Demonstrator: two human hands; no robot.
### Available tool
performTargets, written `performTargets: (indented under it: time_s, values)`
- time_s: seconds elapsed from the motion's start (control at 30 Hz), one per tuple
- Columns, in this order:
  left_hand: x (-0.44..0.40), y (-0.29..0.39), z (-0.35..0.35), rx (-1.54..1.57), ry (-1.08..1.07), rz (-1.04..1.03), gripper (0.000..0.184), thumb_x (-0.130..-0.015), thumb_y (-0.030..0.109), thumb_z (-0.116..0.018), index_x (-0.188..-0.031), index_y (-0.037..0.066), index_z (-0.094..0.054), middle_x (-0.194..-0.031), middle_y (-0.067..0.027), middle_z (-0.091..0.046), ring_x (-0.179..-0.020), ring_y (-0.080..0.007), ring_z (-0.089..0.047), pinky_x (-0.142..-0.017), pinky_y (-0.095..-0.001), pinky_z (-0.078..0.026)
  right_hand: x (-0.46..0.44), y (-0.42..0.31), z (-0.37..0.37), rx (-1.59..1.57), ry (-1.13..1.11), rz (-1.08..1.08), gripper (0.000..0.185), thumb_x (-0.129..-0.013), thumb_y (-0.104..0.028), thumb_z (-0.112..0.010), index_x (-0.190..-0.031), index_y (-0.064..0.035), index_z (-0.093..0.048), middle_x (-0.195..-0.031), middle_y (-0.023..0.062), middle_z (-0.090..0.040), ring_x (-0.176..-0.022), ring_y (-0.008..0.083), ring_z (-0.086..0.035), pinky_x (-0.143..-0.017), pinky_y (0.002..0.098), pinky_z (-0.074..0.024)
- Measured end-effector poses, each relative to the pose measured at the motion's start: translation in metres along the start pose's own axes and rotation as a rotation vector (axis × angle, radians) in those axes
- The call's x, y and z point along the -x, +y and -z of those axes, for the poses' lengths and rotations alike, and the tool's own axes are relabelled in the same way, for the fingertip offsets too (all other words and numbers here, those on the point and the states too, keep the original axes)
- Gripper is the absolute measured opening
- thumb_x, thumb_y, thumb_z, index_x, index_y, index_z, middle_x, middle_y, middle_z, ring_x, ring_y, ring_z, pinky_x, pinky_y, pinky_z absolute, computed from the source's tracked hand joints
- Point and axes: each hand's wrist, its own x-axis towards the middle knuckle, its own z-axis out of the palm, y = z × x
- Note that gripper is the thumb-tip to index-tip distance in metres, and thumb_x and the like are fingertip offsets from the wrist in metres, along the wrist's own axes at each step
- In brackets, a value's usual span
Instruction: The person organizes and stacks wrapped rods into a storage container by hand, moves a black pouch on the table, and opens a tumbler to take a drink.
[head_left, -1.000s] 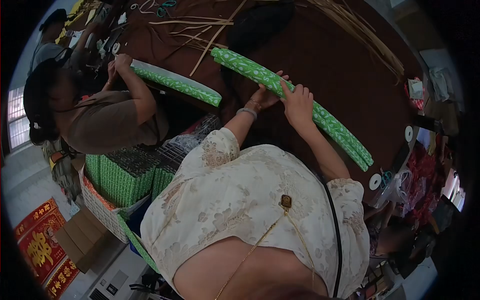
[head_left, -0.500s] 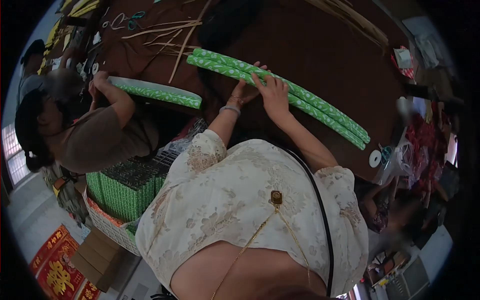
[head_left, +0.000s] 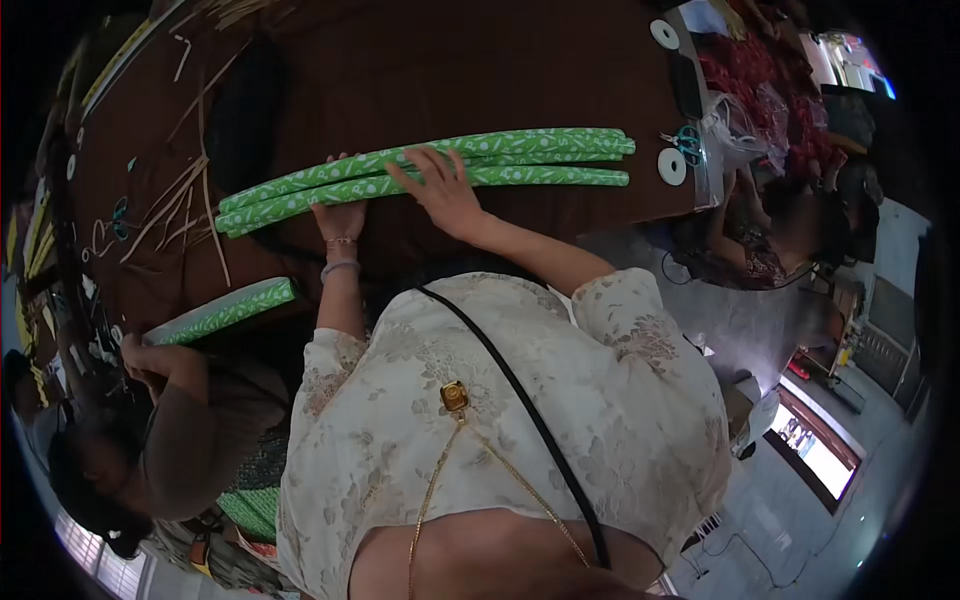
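Note:
Long green rolls (head_left: 545, 160) with a white pattern lie side by side across the brown-covered table (head_left: 450, 70). My left hand (head_left: 340, 210) grips the bundle from beneath and behind, left of its middle, with fingertips showing past the far edge. On top of the rolls rests my right hand (head_left: 440, 190), its fingers spread over them a little right of the left hand. The rolls fan apart slightly at their right ends. A bracelet and a pale bangle circle my left wrist.
A co-worker (head_left: 200, 440) at the lower left handles another green roll (head_left: 225, 310). Tan strips (head_left: 180, 200) lie at the left. Teal scissors (head_left: 686, 145) and a white tape roll (head_left: 672, 167) sit at the right edge. Another person (head_left: 780, 240) is beyond.
The view has swung to the right. The rolls now lie more level across it, and their right ends have fanned apart. My right hand's fingers have spread wider over them.

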Motion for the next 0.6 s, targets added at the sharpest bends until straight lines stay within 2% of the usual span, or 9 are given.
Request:
performTargets:
  time_s: [0.07,0.13,0.27,0.3,0.33,0.37,0.4,0.43,0.6]
  values:
    - [-0.002,-0.001,0.011,0.002,-0.020,-0.007,0.092,-0.065,0.051,-0.074,-0.137,0.012,-0.032,-0.141,-0.0064,-0.032,-0.132,-0.0274,-0.026,-0.109,-0.0473,-0.020,0.023,0.029,0.019,0.139,-0.171,-0.108,0.070,-0.074,0.001,-0.055,-0.138,-0.0184,-0.034,-0.132,0.0118,-0.035,-0.122,0.0282,-0.039,-0.099,0.0512,-0.0267]
    - [0.000,0.001,0.013,-0.009,0.025,0.006,0.091,-0.065,0.051,-0.074,-0.137,0.012,-0.033,-0.142,-0.0059,-0.032,-0.131,-0.0245,-0.028,-0.109,-0.0465,-0.020,0.051,0.058,0.028,0.125,-0.177,-0.196,0.072,-0.075,0.001,-0.054,-0.140,-0.0164,-0.030,-0.141,0.0129,-0.027,-0.130,0.0301,-0.031,-0.101,0.0534,-0.0234]
    - [-0.002,0.002,0.024,0.045,-0.049,-0.001,0.087,-0.067,0.047,-0.073,-0.136,0.014,-0.034,-0.142,-0.0047,-0.033,-0.130,-0.0246,-0.031,-0.109,-0.0466,-0.021,0.070,0.101,0.064,0.024,-0.332,-0.314,0.088,-0.067,-0.010,-0.070,-0.141,-0.0151,-0.024,-0.145,0.0127,-0.020,-0.133,0.0304,-0.023,-0.103,0.0549,-0.0188]
    - [-0.002,0.002,0.019,0.039,-0.043,0.004,0.087,-0.067,0.047,-0.073,-0.137,0.014,-0.033,-0.142,-0.0048,-0.033,-0.131,-0.0250,-0.030,-0.109,-0.0466,-0.021,0.071,0.111,0.067,-0.001,-0.306,-0.261,0.093,-0.062,-0.013,-0.075,-0.141,-0.0150,-0.025,-0.140,0.0127,-0.027,-0.133,0.0306,-0.024,-0.104,0.0510,-0.0201]
    - [-0.002,0.002,0.013,0.031,-0.036,0.005,0.086,-0.068,0.047,-0.073,-0.137,0.014,-0.033,-0.142,-0.0049,-0.033,-0.131,-0.0255,-0.029,-0.109,-0.0465,-0.021,0.069,0.120,0.066,-0.011,-0.308,-0.252,0.093,-0.062,-0.013,-0.075,-0.141,-0.0150,-0.025,-0.140,0.0127,-0.027,-0.133,0.0306,-0.024,-0.104,0.0510,-0.0201]
    - [-0.004,0.000,0.008,0.025,-0.148,-0.007,0.087,-0.069,0.047,-0.072,-0.138,0.014,-0.031,-0.143,-0.0050,-0.031,-0.133,-0.0266,-0.026,-0.109,-0.0466,-0.020,0.066,0.128,0.062,-0.049,-0.304,-0.211,0.093,-0.062,-0.013,-0.076,-0.140,-0.0153,-0.026,-0.133,0.0127,-0.032,-0.129,0.0304,-0.029,-0.103,0.0480,-0.0230]
    - [-0.004,0.000,0.000,0.036,-0.118,-0.006,0.089,-0.067,0.045,-0.074,-0.138,0.013,-0.030,-0.143,-0.0058,-0.030,-0.133,-0.0280,-0.024,-0.110,-0.0470,-0.019,0.063,0.132,0.060,-0.091,-0.303,-0.171,0.093,-0.061,-0.013,-0.076,-0.140,-0.0156,-0.027,-0.126,0.0127,-0.036,-0.125,0.0302,-0.033,-0.102,0.0451,-0.0259]
    - [-0.002,0.001,-0.004,0.047,-0.087,-0.007,0.092,-0.066,0.043,-0.076,-0.138,0.011,-0.029,-0.144,-0.0065,-0.028,-0.134,-0.0295,-0.023,-0.110,-0.0474,-0.017,0.054,0.134,0.064,-0.079,-0.308,-0.136,0.089,-0.059,-0.011,-0.076,-0.137,-0.0163,-0.033,-0.112,0.0111,-0.041,-0.111,0.0285,-0.043,-0.095,0.0410,-0.0319]
    - [-0.003,0.002,-0.002,0.044,-0.106,-0.024,0.075,-0.071,0.034,-0.072,-0.135,0.016,-0.038,-0.144,-0.0062,-0.028,-0.133,-0.0266,-0.024,-0.110,-0.0451,-0.019,0.041,0.149,0.062,-0.098,-0.343,0.010,0.078,-0.058,-0.006,-0.076,-0.128,-0.0165,-0.042,-0.108,0.0097,-0.044,-0.101,0.0267,-0.046,-0.087,0.0408,-0.0356]
